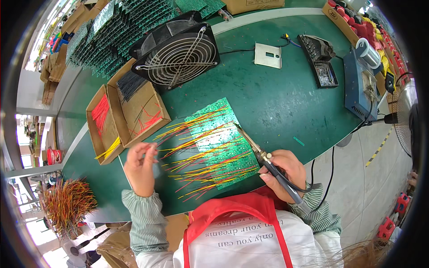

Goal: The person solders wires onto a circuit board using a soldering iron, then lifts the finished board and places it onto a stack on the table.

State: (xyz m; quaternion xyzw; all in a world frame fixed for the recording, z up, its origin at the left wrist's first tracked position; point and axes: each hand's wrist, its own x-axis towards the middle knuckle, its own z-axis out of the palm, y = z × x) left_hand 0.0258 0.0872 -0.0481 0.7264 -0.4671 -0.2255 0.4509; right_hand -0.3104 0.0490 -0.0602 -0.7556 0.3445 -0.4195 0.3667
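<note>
My right hand point(286, 172) grips a soldering iron point(250, 142) by its dark handle. The iron's tip is at the far right part of a green circuit board panel point(230, 116), close to the ends of some wires. Rows of red, yellow and dark wires point(190, 156) lie across the panel and stick out past its left edge. Left of those wires, my left hand point(140, 167) is raised with thumb and fingers pinched together. Whatever may be between those fingertips is too small to make out.
A cardboard box point(138, 112) of red, yellow and black wires stands at left, beside a black fan point(178, 58). Stacked circuit boards point(120, 31) rise behind. At right are a black parts tray point(325, 73), a blue soldering station point(357, 85) and a solder spool point(368, 52).
</note>
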